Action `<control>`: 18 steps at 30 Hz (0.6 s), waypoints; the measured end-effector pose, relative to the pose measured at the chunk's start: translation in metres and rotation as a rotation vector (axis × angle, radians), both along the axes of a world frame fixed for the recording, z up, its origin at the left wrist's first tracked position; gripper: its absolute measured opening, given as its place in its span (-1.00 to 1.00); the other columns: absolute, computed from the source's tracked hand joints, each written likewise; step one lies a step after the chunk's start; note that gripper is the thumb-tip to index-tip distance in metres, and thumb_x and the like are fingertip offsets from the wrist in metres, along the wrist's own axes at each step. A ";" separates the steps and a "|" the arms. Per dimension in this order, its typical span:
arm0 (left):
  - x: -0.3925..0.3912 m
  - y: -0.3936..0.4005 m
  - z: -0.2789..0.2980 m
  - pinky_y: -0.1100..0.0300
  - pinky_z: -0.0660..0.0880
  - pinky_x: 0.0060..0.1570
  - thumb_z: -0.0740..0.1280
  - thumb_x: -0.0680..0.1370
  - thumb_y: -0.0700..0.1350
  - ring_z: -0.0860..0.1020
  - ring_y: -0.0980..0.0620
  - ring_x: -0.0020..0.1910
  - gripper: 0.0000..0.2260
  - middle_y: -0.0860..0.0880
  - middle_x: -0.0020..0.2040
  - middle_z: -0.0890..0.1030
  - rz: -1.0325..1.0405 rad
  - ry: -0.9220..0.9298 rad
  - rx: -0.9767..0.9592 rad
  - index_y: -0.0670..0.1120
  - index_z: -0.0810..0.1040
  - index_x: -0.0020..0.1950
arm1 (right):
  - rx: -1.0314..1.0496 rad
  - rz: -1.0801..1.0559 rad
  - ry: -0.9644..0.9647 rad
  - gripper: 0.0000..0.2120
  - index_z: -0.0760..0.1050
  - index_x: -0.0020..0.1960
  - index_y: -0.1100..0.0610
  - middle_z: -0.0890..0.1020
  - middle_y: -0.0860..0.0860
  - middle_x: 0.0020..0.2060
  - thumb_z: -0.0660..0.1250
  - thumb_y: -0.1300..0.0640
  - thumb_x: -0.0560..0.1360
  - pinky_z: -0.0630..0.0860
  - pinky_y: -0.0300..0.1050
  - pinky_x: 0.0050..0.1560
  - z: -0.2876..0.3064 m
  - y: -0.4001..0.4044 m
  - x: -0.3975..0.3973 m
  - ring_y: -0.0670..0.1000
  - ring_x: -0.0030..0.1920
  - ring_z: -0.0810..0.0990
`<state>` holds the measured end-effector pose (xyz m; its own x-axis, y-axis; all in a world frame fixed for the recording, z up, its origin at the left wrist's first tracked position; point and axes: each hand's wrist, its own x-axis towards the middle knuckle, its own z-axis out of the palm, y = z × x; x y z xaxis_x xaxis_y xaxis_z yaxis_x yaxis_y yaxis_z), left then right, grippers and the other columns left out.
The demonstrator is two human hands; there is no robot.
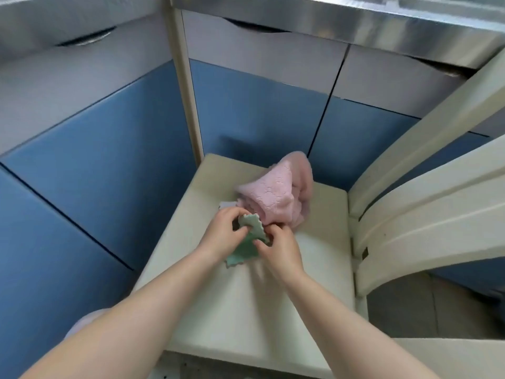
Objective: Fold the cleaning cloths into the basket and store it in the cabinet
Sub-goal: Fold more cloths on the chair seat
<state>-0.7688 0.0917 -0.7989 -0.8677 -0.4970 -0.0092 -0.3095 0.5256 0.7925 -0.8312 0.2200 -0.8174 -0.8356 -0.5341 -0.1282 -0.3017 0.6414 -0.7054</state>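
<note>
A small green cloth (247, 248) with a zigzag edge lies partly lifted on the cream chair seat (246, 310). My left hand (222, 233) pinches its upper left part between thumb and fingers. My right hand (280, 248) pinches its right edge, fingers curled over the cloth. Just behind the hands lies a crumpled pink cloth (276, 196) in a heap on the seat. A pale corner of another cloth (226, 205) peeks out at the pink heap's left. No basket is in view.
The chair's cream backrest slats (426, 214) rise on the right. Blue and grey cabinet doors (259, 110) stand shut behind and to the left of the chair, under a steel counter edge (355, 20). Tiled floor (404, 310) shows at the lower right.
</note>
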 end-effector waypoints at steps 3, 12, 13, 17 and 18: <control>-0.005 -0.004 0.005 0.24 0.37 -0.02 0.42 0.44 -0.15 0.51 0.00 0.05 -0.93 0.03 -0.04 0.58 0.022 0.001 -0.091 -0.09 0.59 -0.10 | 0.003 -0.047 0.027 -0.92 0.50 -0.08 0.07 0.55 0.00 -0.08 0.30 0.07 0.49 0.30 -0.13 -0.24 0.010 0.000 -0.002 0.02 -0.14 0.48; -0.013 -0.012 0.091 0.22 0.43 0.00 0.39 0.48 -0.06 0.55 0.11 0.01 -0.90 0.11 -0.03 0.65 -0.072 0.178 -0.158 -0.04 0.63 -0.05 | -0.206 -0.045 0.133 -0.87 0.40 -0.21 -0.02 0.55 -0.10 -0.30 0.26 0.06 0.52 0.40 -0.11 -0.25 0.103 0.013 -0.011 0.00 -0.22 0.50; -0.016 -0.014 0.103 0.19 0.47 0.00 0.38 0.49 -0.04 0.57 0.14 -0.02 -0.92 0.13 -0.05 0.66 -0.068 0.192 -0.141 -0.01 0.62 -0.07 | -0.215 -0.031 0.151 -0.86 0.39 -0.22 -0.05 0.55 -0.11 -0.27 0.25 0.07 0.52 0.39 -0.14 -0.26 0.116 0.013 -0.016 -0.02 -0.21 0.51; -0.025 -0.015 0.146 0.18 0.48 -0.14 0.34 0.50 -0.08 0.57 0.14 -0.14 -0.96 0.15 -0.19 0.61 -0.046 0.249 -0.156 0.04 0.55 -0.15 | -0.219 -0.012 0.200 -0.91 0.43 -0.14 -0.11 0.56 -0.16 -0.21 0.28 0.08 0.49 0.45 -0.17 -0.16 0.154 0.011 -0.029 -0.09 -0.12 0.53; -0.028 -0.016 0.157 0.18 0.48 -0.14 0.34 0.50 -0.10 0.57 0.10 -0.14 -0.97 0.13 -0.20 0.59 -0.034 0.266 -0.172 0.02 0.54 -0.14 | -0.188 -0.017 0.209 -0.94 0.44 -0.07 -0.06 0.57 -0.15 -0.20 0.30 0.06 0.47 0.50 -0.11 -0.11 0.160 0.011 -0.031 -0.07 -0.11 0.54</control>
